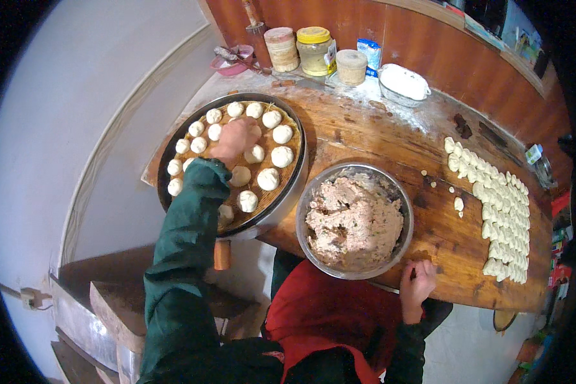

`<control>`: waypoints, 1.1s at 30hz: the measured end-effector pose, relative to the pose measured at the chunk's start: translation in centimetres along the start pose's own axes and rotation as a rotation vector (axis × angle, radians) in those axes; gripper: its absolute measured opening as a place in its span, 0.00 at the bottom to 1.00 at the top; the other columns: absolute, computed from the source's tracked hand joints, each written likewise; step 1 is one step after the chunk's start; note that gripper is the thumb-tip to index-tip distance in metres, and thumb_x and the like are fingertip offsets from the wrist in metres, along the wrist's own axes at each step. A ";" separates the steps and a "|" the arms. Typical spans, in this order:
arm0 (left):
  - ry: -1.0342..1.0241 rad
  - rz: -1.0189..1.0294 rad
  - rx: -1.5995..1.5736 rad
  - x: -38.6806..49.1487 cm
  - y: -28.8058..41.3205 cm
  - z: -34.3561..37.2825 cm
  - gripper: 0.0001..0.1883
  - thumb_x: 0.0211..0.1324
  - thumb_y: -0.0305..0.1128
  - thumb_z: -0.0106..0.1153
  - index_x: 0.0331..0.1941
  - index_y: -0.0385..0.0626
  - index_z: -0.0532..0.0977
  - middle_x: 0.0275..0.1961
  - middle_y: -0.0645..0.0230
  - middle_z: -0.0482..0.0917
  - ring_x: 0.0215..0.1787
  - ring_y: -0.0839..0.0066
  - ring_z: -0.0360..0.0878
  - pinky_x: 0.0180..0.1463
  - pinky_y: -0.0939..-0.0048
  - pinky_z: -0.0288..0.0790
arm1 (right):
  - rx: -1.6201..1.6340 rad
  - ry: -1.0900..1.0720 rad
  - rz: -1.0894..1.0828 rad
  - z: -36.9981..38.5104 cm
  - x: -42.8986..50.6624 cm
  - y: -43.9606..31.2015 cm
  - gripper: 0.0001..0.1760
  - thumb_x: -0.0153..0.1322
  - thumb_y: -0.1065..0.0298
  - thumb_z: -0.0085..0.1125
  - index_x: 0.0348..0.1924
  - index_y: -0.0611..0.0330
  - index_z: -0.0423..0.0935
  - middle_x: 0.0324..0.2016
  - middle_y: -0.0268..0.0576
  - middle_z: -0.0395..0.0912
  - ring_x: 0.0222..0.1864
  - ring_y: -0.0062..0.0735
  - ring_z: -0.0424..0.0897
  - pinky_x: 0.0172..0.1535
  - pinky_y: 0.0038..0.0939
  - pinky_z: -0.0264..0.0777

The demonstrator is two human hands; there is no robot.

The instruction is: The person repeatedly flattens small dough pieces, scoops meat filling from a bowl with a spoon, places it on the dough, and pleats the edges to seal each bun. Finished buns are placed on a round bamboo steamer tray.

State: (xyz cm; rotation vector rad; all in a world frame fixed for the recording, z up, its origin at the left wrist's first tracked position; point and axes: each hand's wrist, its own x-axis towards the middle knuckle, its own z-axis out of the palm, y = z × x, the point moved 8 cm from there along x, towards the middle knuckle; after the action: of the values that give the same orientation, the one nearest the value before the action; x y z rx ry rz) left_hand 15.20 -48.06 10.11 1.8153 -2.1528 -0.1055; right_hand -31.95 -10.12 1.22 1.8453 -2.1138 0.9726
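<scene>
My left hand [236, 138] reaches over a round steamer tray [282, 198] with a woven mat, its fingers down among the buns. Whether it holds one of them is hidden beneath it. Several pleated white buns [268, 179] sit spaced over the mat. My right hand [418, 283] rests, loosely curled, at the front edge of the wooden table [441, 240]; what may lie in its fingers cannot be made out. Between the hands stands a steel bowl [409, 211] of minced filling [355, 218]. Rows of small dough pieces [504, 206] lie at the right.
Along the back stand a yellow-lidded jar [313, 53], two lidded tubs [282, 50], a blue packet [369, 55], a pink bowl [233, 67] and a container of white flour [404, 85]. Loose dough bits [458, 204] lie right of the steel bowl.
</scene>
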 end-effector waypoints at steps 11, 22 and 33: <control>-0.124 0.129 0.027 0.3 -0.2 0.1 0.17 0.59 0.41 0.66 0.52 0.56 0.85 0.47 0.55 0.89 0.51 0.54 0.88 0.57 0.52 0.80 | 0.034 -0.015 0.034 0.6 -0.1 -0.2 0.09 0.71 0.73 0.66 0.28 0.62 0.75 0.31 0.51 0.75 0.36 0.58 0.78 0.39 0.51 0.73; -0.012 0.276 0.407 1.4 8.0 1.8 0.19 0.55 0.31 0.64 0.52 0.58 0.87 0.44 0.56 0.88 0.54 0.50 0.85 0.58 0.47 0.77 | -0.009 0.059 -0.013 0.3 -0.4 0.9 0.09 0.68 0.71 0.69 0.27 0.56 0.76 0.28 0.46 0.76 0.36 0.52 0.79 0.38 0.47 0.76; -0.047 0.319 0.592 5.9 0.3 6.7 0.11 0.59 0.36 0.62 0.43 0.46 0.84 0.40 0.52 0.86 0.44 0.47 0.87 0.48 0.44 0.79 | 0.099 0.110 0.057 -1.1 0.2 0.1 0.09 0.66 0.68 0.73 0.26 0.54 0.79 0.31 0.40 0.77 0.36 0.44 0.81 0.38 0.43 0.79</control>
State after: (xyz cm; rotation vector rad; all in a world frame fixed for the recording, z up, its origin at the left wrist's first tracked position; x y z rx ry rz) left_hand 12.17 -54.70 5.01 1.7074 -2.6688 0.6296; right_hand -32.42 -9.67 2.09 1.7405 -2.0986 1.1835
